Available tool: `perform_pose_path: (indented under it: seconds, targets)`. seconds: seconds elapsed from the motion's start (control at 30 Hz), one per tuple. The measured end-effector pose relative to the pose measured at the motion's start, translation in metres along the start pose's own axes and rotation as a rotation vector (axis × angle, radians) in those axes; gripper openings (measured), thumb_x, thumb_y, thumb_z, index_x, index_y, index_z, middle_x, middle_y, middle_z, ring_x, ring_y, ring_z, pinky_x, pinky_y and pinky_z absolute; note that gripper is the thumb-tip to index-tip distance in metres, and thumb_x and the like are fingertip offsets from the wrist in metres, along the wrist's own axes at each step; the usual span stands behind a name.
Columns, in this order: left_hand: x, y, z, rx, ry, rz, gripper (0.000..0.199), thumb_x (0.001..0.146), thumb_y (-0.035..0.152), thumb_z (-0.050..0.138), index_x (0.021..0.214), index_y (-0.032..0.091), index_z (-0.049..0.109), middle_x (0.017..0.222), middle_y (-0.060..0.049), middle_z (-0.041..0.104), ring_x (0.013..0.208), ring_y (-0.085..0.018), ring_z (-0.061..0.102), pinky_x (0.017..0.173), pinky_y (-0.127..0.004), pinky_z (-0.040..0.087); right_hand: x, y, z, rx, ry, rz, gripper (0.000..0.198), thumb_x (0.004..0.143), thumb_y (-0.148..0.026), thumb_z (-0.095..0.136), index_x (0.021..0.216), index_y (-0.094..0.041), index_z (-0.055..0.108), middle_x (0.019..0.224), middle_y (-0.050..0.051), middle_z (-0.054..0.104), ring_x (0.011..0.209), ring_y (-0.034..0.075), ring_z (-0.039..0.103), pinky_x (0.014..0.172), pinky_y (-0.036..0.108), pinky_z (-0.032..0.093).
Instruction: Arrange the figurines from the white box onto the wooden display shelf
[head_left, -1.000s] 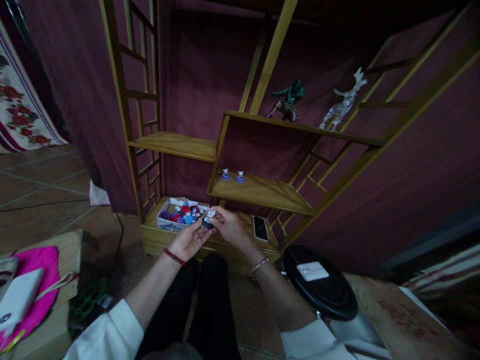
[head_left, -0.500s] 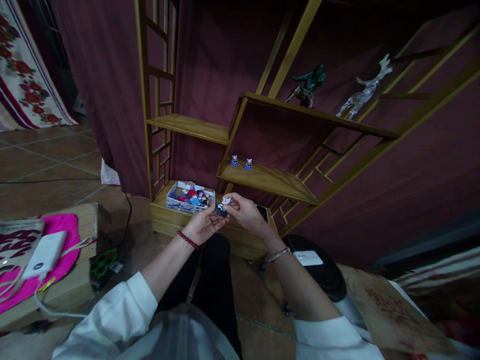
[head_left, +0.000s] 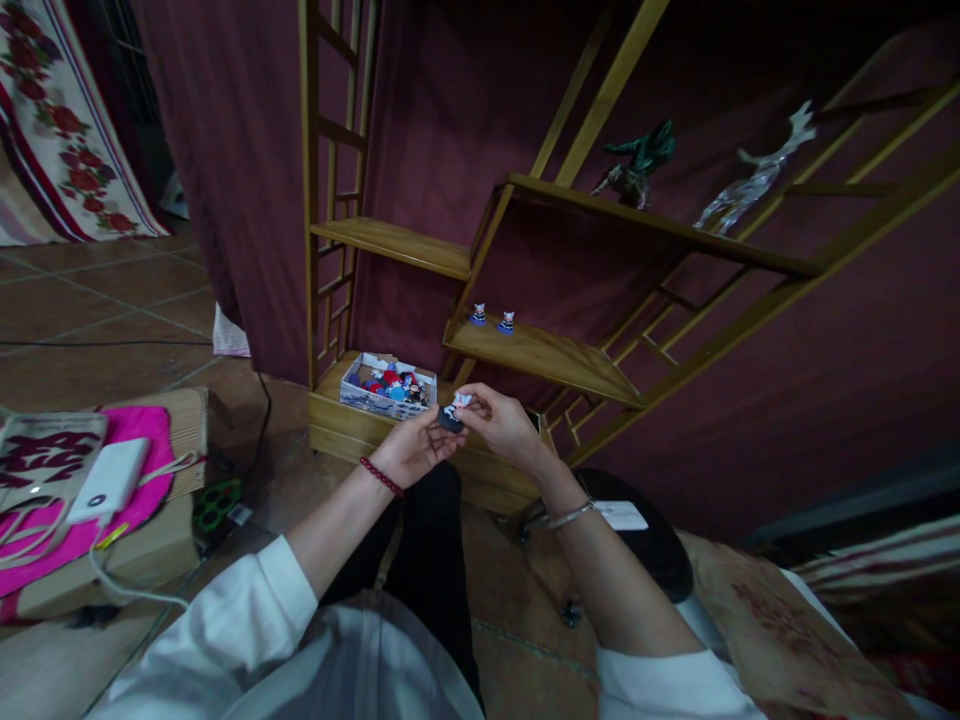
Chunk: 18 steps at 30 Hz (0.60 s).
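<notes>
Just below the frame's centre, the left hand [head_left: 420, 447], fingers curled, and the right hand [head_left: 504, 425], fingertips pinched together, hold one figurine [head_left: 453, 412]. Left of it sits a box [head_left: 366, 398] of toys [head_left: 395, 380]; above, two similar figures [head_left: 507, 322] stand on a shelf [head_left: 551, 360].

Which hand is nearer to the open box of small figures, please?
Left. The left hand appears just off the near right corner of the open box; the right hand is farther right, across the held figure.
</notes>
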<state>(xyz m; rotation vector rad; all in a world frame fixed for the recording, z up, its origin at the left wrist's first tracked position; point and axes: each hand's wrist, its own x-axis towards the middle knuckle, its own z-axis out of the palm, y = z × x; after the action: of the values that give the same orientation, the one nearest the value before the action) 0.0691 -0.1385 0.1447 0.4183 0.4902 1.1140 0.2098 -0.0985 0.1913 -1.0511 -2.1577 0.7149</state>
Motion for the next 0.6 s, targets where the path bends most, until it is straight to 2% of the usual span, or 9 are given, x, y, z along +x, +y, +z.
perform_pose_path:
  seconds: [0.2, 0.4, 0.6]
  targets:
    - [-0.0009, -0.0023, -0.0005, 0.006, -0.023, -0.001, 0.032, 0.084, 0.032, 0.04, 0.086, 0.007, 0.061, 0.074, -0.011, 0.065, 0.064, -0.013, 0.06, 0.063, -0.022, 0.043, -0.0011, -0.0018, -0.0026, -0.002, -0.005, -0.004, 0.023, 0.07, -0.027, 0.057, 0.092, -0.02, 0.057, 0.078, -0.001, 0.063, 0.066, 0.011, 0.059, 0.063, 0.022, 0.048]
    - [-0.0016, -0.0026, 0.0002, -0.011, -0.041, 0.029, 0.029, 0.084, 0.029, 0.041, 0.086, 0.008, 0.061, 0.076, -0.01, 0.065, 0.067, -0.013, 0.06, 0.065, -0.022, 0.044, -0.0003, -0.0032, -0.0032, 0.009, -0.01, -0.022, 0.031, 0.072, -0.025, 0.054, 0.103, -0.022, 0.058, 0.08, -0.001, 0.063, 0.067, 0.011, 0.059, 0.063, 0.021, 0.048]
    - [-0.0011, -0.003, -0.001, -0.014, -0.067, 0.042, 0.028, 0.084, 0.03, 0.042, 0.088, 0.009, 0.061, 0.079, -0.011, 0.065, 0.07, -0.014, 0.06, 0.069, -0.024, 0.044, 0.0025, -0.0078, -0.0064, 0.037, -0.025, -0.006, 0.032, 0.071, -0.024, 0.055, 0.102, -0.02, 0.059, 0.085, 0.0, 0.065, 0.072, 0.013, 0.06, 0.066, 0.023, 0.048]
